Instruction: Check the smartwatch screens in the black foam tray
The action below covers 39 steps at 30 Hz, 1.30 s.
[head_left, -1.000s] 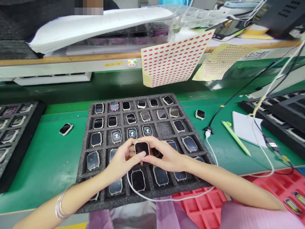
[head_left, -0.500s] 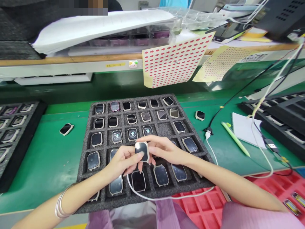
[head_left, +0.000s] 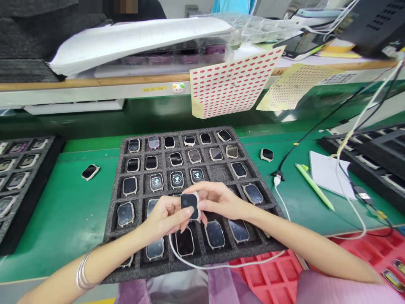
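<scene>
Between both hands is a smartwatch case (head_left: 189,202) with a dark screen and a pale frame, held over a grey foam tray (head_left: 220,172). My left hand (head_left: 169,214) is closed on it, the thumb lying across the screen. From the right, my right hand (head_left: 218,200) pinches its side edge. A white cable (head_left: 215,267) loops up from the tray's front toward the hands; its near end is hidden behind my left hand. Strapless watches fill most compartments, and three in one row, including a lit watch (head_left: 176,179), show dials.
Loose watches lie left (head_left: 90,172) and right (head_left: 266,154) of the tray. Farther right are a green pen (head_left: 314,187), a white paper pad (head_left: 329,173) and a cable joint (head_left: 277,177). Another foam tray (head_left: 47,169) stands left. Red trays (head_left: 268,274) sit below the front edge.
The held watch has tilted slightly, and the bright reflection on its screen is gone. Both hands keep their hold; the whole view has shifted a little.
</scene>
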Each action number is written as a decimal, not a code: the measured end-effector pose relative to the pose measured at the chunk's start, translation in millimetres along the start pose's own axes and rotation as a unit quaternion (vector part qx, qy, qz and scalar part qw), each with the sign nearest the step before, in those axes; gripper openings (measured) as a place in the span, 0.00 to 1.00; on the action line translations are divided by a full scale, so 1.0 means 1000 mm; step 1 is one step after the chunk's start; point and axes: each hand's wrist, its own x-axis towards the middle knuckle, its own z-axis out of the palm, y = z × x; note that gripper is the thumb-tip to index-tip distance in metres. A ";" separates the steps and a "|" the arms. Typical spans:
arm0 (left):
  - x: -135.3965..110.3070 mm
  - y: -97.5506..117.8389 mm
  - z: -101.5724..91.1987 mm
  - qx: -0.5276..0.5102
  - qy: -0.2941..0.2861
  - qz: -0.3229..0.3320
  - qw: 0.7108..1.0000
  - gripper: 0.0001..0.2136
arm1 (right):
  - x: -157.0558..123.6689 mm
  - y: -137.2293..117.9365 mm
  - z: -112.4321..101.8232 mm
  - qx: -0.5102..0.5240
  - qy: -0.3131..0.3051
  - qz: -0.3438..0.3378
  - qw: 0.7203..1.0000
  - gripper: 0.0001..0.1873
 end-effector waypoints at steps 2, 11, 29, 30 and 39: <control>0.000 0.000 0.000 0.003 0.005 0.003 1.000 0.17 | 0.001 0.000 -0.001 0.004 -0.002 0.001 1.000 0.22; 0.003 -0.003 0.000 0.030 0.019 0.007 0.999 0.18 | 0.002 -0.002 -0.001 -0.059 0.007 -0.003 0.998 0.22; 0.008 0.008 0.000 -0.083 0.116 0.043 0.989 0.20 | 0.043 -0.069 0.013 -0.576 -0.039 -0.054 0.815 0.23; 0.009 0.008 -0.003 -0.084 0.112 0.049 0.989 0.21 | 0.047 -0.069 0.013 -0.599 -0.044 -0.052 0.798 0.22; 0.002 0.011 -0.017 -0.069 0.103 0.041 0.991 0.21 | 0.068 -0.079 0.020 -0.730 -0.089 -0.042 0.677 0.17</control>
